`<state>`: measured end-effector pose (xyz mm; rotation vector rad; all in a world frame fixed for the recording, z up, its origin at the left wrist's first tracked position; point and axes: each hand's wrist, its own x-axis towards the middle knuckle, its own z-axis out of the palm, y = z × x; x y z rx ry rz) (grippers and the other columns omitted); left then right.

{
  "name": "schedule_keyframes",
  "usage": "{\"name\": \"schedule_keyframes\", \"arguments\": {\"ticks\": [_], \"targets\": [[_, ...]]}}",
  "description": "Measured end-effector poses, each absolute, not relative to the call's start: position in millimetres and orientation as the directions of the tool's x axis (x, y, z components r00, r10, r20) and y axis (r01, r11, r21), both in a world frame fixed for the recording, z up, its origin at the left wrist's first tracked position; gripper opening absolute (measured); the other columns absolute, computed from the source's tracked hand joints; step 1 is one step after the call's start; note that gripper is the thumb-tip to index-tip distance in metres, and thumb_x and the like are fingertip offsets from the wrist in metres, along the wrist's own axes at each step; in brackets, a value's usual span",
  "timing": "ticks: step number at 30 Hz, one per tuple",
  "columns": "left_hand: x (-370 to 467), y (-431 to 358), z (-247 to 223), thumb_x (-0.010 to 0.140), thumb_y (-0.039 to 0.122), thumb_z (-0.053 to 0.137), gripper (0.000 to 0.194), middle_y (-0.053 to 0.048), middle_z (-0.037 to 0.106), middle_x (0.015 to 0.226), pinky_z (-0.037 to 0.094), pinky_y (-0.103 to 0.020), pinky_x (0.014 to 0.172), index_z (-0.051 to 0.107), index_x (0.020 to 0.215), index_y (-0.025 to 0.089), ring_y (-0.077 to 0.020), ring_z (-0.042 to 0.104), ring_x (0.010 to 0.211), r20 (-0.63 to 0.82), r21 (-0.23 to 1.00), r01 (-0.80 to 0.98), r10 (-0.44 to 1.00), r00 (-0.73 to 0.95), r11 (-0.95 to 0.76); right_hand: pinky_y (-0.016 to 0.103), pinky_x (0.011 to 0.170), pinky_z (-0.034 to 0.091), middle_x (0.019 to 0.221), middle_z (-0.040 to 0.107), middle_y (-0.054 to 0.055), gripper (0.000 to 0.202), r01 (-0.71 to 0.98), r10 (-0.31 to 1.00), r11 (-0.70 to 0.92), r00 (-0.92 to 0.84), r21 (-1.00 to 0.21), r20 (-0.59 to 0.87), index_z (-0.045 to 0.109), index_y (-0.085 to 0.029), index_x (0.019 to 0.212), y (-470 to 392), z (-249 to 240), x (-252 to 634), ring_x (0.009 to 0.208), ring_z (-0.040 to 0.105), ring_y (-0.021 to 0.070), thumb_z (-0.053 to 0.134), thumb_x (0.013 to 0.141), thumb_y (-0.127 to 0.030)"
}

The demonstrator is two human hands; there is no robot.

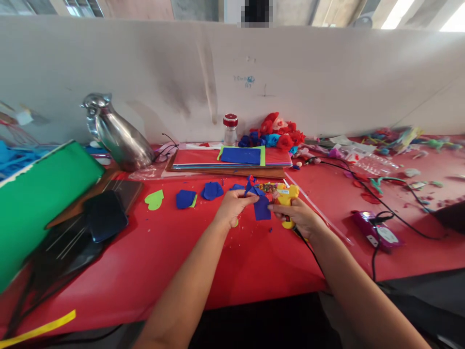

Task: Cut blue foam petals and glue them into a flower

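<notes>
My left hand [232, 207] is closed, its fingertips pinching a small blue flower [250, 188] with a bit of red at its top. My right hand [300, 215] is wrapped around a yellow glue gun [289, 195], whose front end points left towards the flower. A dark blue foam piece [262, 209] is between the hands, close to the right fingertips; whether they grip it I cannot tell. To the left on the red table lie blue cut petals [186, 199], more blue petals [211, 190] and a light green heart [154, 199].
Behind the hands is a stack of coloured sheets [203, 159], with a red-lidded jar [230, 128] and a heap of red and blue flowers [281, 133]. A steel jug [118, 135] and a phone [105, 215] are on the left. Black cables cross near a purple device [376, 230] on the right.
</notes>
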<state>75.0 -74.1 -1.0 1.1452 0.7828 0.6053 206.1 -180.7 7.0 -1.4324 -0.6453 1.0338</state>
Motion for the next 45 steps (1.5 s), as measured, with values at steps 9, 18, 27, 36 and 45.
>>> {"name": "schedule_keyframes", "arguments": {"ticks": [9, 18, 27, 36, 45], "targets": [[78, -56, -31, 0.061, 0.016, 0.067, 0.012, 0.002, 0.057, 0.052, 0.032, -0.026, 0.059, 0.062, 0.049, 0.017, -0.0121, 0.047, 0.056, -0.082, 0.969, 0.246, 0.882, 0.463, -0.039, 0.019, 0.037, 0.03, 0.05, 0.055, -0.003, 0.038, -0.032, 0.813, -0.214, 0.547, -0.976, -0.196, 0.062, -0.015, 0.071, -224, 5, 222, 0.04, 0.04, 0.0056, 0.075, 0.062, -0.05], [78, -56, -28, 0.061, 0.014, 0.069, 0.026, 0.002, 0.05, 0.044, 0.028, -0.027, 0.056, 0.053, 0.041, 0.019, -0.013, 0.045, 0.051, -0.018, 0.896, 0.399, 0.884, 0.467, -0.193, 0.021, 0.036, 0.033, 0.047, 0.055, -0.002, 0.035, 0.255, 0.895, -0.32, 0.396, -0.912, -0.204, 0.061, -0.018, 0.061, -224, -10, 205, 0.039, 0.048, 0.0095, 0.069, 0.065, -0.052], [74, -54, -26, 0.067, 0.015, 0.068, 0.009, 0.0, 0.062, 0.058, 0.04, -0.024, 0.061, 0.062, 0.06, 0.016, -0.0127, 0.055, 0.06, -0.13, 0.809, 0.552, 0.855, 0.503, -0.201, 0.021, 0.039, 0.034, 0.047, 0.055, 0.0, 0.042, 0.46, 0.908, -0.399, 0.318, -0.793, -0.272, 0.055, -0.018, 0.059, -208, -20, 202, 0.04, 0.05, 0.0103, 0.053, 0.077, -0.055], [75, -55, -25, 0.063, 0.005, 0.068, 0.013, -0.002, 0.068, 0.07, 0.046, -0.023, 0.066, 0.064, 0.07, 0.014, -0.0125, 0.061, 0.067, -0.198, 0.795, 0.584, 0.839, 0.506, -0.165, 0.024, 0.045, 0.04, 0.048, 0.055, 0.0, 0.041, 0.541, 0.919, -0.39, 0.272, -0.745, -0.284, 0.056, -0.02, 0.061, -205, -18, 199, 0.044, 0.054, 0.0134, 0.051, 0.077, -0.057], [75, -54, -21, 0.061, 0.003, 0.07, 0.017, -0.004, 0.069, 0.076, 0.047, -0.023, 0.067, 0.063, 0.071, 0.014, -0.0134, 0.063, 0.072, -0.213, 0.773, 0.607, 0.826, 0.522, -0.184, 0.025, 0.047, 0.041, 0.047, 0.056, 0.001, 0.045, 0.572, 0.89, -0.455, 0.323, -0.683, -0.322, 0.053, -0.021, 0.056, -205, -14, 199, 0.045, 0.056, 0.0146, 0.048, 0.077, -0.06]]}}
